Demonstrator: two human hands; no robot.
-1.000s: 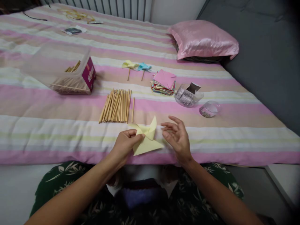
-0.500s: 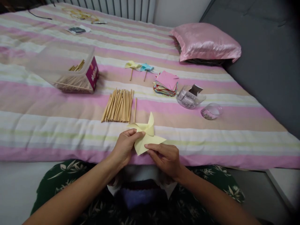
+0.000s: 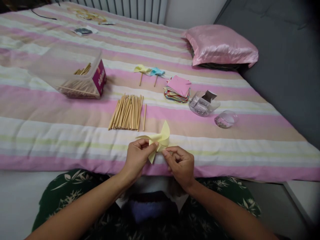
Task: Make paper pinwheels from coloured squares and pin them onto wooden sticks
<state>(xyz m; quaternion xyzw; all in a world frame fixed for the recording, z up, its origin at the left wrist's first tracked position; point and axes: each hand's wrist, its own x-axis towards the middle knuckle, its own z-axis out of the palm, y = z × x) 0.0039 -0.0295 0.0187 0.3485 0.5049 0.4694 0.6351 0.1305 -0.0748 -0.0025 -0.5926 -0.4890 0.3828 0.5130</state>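
A yellow paper pinwheel (image 3: 163,136) is held between my two hands at the front edge of the bed, its blades partly curled toward the middle. My left hand (image 3: 140,155) pinches it near the centre, thumb on top. On the other side, my right hand (image 3: 180,163) is closed with thumb and fingertips on a lower right part of the paper; the exact grip is partly hidden. Just beyond the paper lies a single thin stick (image 3: 144,117), beside a row of many similar sticks (image 3: 127,112).
A clear plastic box (image 3: 99,78) of sticks stands at left. Two finished pinwheels (image 3: 157,71), a stack of coloured paper squares (image 3: 178,86), an opened clear pack (image 3: 203,105) and a small round tub (image 3: 225,119) lie across the striped bed. Behind is a pink pillow (image 3: 222,45).
My right hand has moved up and inward, folding the lower right blade toward the centre. My left hand still pinches the middle, and the paper has turned slightly.
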